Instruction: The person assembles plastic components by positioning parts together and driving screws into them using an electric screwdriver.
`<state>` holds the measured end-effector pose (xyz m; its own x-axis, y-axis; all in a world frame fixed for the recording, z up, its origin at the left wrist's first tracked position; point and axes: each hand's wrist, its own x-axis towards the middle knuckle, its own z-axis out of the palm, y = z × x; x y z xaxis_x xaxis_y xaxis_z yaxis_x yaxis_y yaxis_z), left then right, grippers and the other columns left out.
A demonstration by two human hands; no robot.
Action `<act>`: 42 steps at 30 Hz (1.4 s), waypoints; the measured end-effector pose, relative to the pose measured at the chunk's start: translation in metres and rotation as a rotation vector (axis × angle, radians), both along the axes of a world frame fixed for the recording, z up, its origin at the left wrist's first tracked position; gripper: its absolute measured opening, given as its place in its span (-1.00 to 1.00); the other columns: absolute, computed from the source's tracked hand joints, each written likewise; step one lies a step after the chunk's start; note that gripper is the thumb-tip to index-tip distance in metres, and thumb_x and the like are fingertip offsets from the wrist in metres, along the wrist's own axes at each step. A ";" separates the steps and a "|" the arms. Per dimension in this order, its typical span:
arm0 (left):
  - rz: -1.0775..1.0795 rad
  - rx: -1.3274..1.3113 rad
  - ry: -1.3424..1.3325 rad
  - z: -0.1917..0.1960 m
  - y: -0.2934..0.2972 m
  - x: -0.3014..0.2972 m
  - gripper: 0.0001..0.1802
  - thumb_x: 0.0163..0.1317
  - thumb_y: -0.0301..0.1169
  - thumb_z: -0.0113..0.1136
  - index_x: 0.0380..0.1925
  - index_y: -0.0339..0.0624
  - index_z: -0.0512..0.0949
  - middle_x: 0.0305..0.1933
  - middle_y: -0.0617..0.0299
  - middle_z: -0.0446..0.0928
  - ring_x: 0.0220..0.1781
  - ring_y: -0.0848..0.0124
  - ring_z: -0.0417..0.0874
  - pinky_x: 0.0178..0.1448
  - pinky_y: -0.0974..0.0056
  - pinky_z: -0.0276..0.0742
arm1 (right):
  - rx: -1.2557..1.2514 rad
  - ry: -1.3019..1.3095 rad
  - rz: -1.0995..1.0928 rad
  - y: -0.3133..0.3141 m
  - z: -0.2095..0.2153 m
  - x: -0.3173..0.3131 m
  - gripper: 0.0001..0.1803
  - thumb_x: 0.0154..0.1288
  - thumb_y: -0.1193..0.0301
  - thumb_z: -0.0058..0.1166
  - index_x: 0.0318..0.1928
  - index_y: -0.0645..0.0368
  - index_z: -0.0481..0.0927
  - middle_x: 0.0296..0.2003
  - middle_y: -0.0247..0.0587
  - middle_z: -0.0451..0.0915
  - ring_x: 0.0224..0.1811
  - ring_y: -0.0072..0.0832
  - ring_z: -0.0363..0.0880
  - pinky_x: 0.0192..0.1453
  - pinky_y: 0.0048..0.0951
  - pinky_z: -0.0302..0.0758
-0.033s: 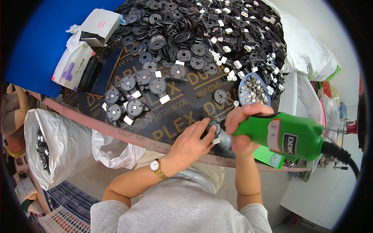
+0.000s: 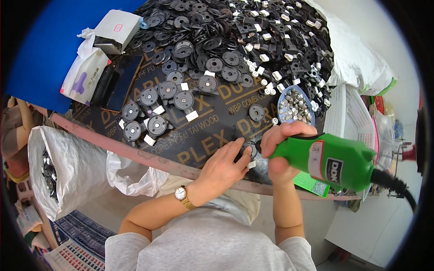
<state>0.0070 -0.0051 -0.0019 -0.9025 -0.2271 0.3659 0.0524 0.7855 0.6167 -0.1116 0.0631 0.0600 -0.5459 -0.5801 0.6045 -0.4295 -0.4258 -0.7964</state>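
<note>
My left hand [image 2: 226, 160], a gold watch on its wrist, holds a round black plastic part with a white tab [image 2: 251, 165] down on the dark board near its front edge. Fingers cover most of that part. In my right hand [image 2: 277, 170] is a green corded power screwdriver [image 2: 312, 158], gripped near its front end and lying roughly level. Its nose points left at the held part; my fingers hide whether the tip touches it. A loose black disc [image 2: 257, 113] lies just beyond. Close by stands a blue dish [image 2: 284, 118] of small metal-and-white pieces.
Assembled black discs with white tabs [image 2: 157, 125] lie left of centre. A large heap of black discs [image 2: 199, 31] and white-tipped black parts fills the back. A phone [image 2: 121, 86], tissue pack, white sack [image 2: 68, 176], white basket [image 2: 337, 108] and green tray [image 2: 307, 183] surround the work spot.
The screwdriver's rear end has shifted slightly left and down, and my right hand has turned a little with it. My left hand and the held part look unchanged.
</note>
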 end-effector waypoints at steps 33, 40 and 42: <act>0.053 -0.147 -0.033 0.004 -0.009 -0.001 -0.45 -0.17 -0.38 0.31 -0.06 -0.17 0.46 0.11 0.02 0.36 0.03 0.12 0.45 0.04 0.11 0.38 | -0.105 -0.088 -0.362 0.093 0.021 -0.063 -0.16 0.09 -0.26 -0.04 0.08 0.22 0.23 -0.67 -0.41 0.27 -0.74 -0.65 0.15 -0.61 -0.60 0.15; 0.032 -0.154 -0.049 0.005 -0.006 -0.004 -0.44 -0.17 -0.41 0.32 -0.05 -0.18 0.46 0.13 -0.01 0.35 0.02 0.12 0.46 0.04 0.11 0.37 | -0.054 -0.080 -0.368 0.094 -0.003 -0.069 -0.18 0.02 -0.18 0.12 0.06 0.20 0.23 -0.68 -0.35 0.31 -0.72 -0.61 0.22 -0.64 -0.60 0.19; 0.038 -0.156 -0.054 0.005 -0.005 -0.004 -0.45 -0.17 -0.41 0.32 -0.06 -0.18 0.46 0.14 -0.01 0.35 0.03 0.11 0.46 0.04 0.11 0.37 | -0.036 -0.089 -0.369 0.094 -0.005 -0.070 -0.18 0.02 -0.18 0.13 0.05 0.20 0.24 -0.67 -0.35 0.31 -0.72 -0.61 0.22 -0.65 -0.60 0.18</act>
<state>0.0032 -0.0105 0.0033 -0.9136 -0.2058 0.3506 -0.0092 0.8726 0.4883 -0.1814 0.1574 0.0549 -0.7653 -0.3140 0.5618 -0.4891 -0.2837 -0.8248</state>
